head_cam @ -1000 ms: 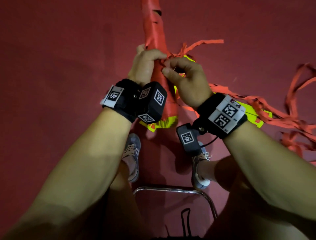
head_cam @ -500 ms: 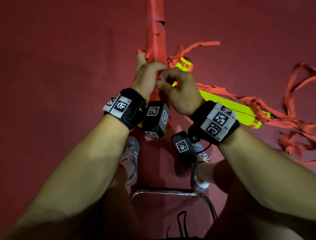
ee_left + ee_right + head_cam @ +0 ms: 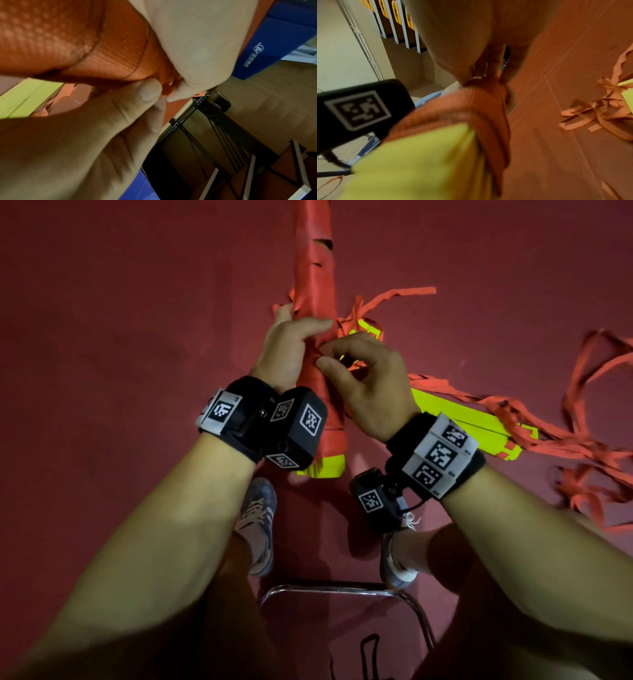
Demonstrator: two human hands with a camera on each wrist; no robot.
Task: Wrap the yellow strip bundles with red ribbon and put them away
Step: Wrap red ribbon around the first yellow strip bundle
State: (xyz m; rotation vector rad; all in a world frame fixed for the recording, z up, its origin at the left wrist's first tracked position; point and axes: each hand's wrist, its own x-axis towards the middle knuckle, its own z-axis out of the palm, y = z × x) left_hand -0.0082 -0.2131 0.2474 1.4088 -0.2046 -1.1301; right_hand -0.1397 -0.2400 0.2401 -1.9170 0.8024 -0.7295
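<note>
A long yellow strip bundle (image 3: 317,302), wrapped almost fully in red ribbon (image 3: 68,40), runs away from me, with its yellow end (image 3: 325,470) showing near my wrists. My left hand (image 3: 291,350) grips the bundle from the left. My right hand (image 3: 359,371) pinches a piece of ribbon against it between thumb (image 3: 147,92) and fingers. In the right wrist view the yellow end (image 3: 419,155) and ribbon turns (image 3: 488,115) lie close to the lens. A second yellow bundle (image 3: 462,422) lies on the floor to the right, tangled in ribbon.
Loose red ribbon (image 3: 582,440) is strewn over the red floor (image 3: 102,337) at the right. My two shoes (image 3: 257,529) and a chrome chair frame (image 3: 342,590) are below my arms. Shelving (image 3: 223,135) and a blue box (image 3: 265,47) show in the left wrist view.
Both hands have slid a little nearer to me along the bundle. The right fingers keep pinching ribbon at the same spot. The bundle's yellow end, hidden half a second ago, shows again.
</note>
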